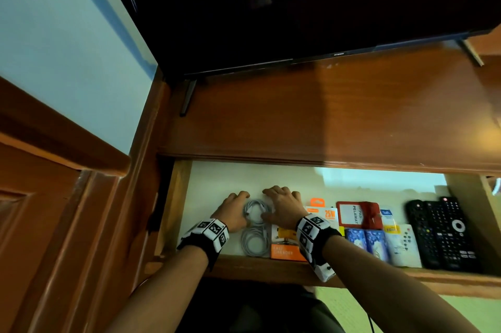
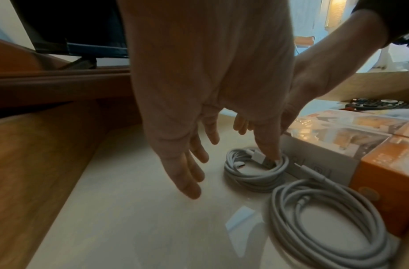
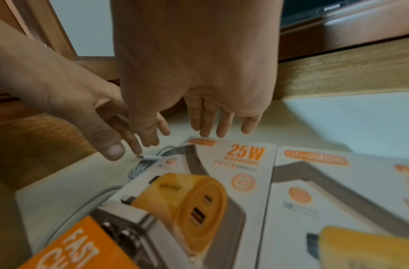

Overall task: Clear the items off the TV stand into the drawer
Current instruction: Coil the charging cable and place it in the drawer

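Both hands, the left hand [image 1: 235,210] and right hand [image 1: 283,208], rest open beside the coiled cable [image 1: 256,212] in the drawer [image 1: 217,178]; lifting away may snag and uncoil it.

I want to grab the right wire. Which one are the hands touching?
Look in the open drawer under the TV, at its left end beside the orange charger box. Two coiled white cables lie there; it's the far cable, between both hands, smaller and tighter than the near cable.

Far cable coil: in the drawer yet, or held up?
In. The far cable coil lies flat on the drawer floor; left hand only touches it.
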